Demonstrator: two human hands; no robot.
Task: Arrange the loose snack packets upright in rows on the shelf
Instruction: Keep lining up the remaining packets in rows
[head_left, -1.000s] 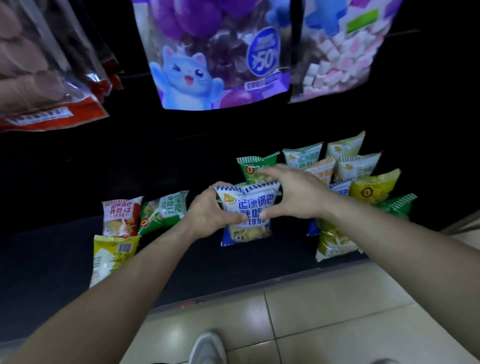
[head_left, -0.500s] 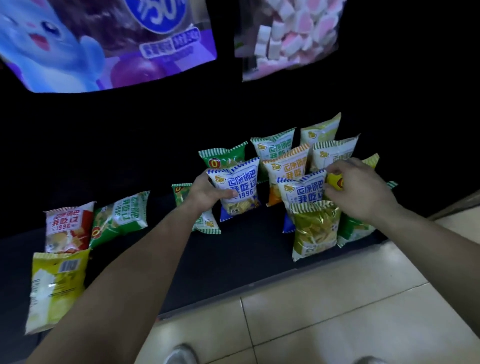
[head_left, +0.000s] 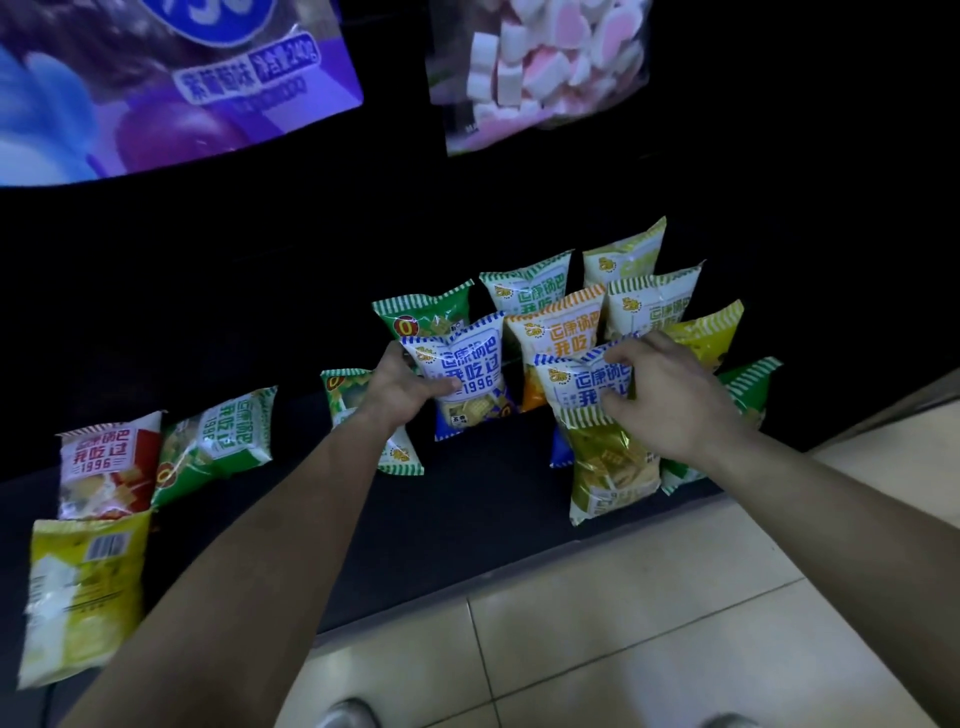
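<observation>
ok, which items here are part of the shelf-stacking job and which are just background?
Job:
- left hand gripping blue packet
- right hand on second blue packet
- loose red packet, yellow packet, green packet
- shelf

Background:
- hanging marshmallow bag
- purple bag
- floor tiles

The back of the shelf (head_left: 208, 322) is too dark to make out. The left hand (head_left: 402, 387) covers the left edge of the blue packet (head_left: 470, 374), and its forearm hides the middle of the green packet (head_left: 363, 415) behind it. The right hand (head_left: 670, 395) covers part of a second blue packet (head_left: 582, 384), whose lower half sits behind a gold packet (head_left: 608, 467). The rear packets overlap, so their print is only partly readable. Near the shelf's left end, the yellow packet (head_left: 78, 597) lies face down, possibly; its print is blurred. The purple bag (head_left: 156, 88) and marshmallow bag (head_left: 535, 67) overhead are cut off by the top edge.
</observation>
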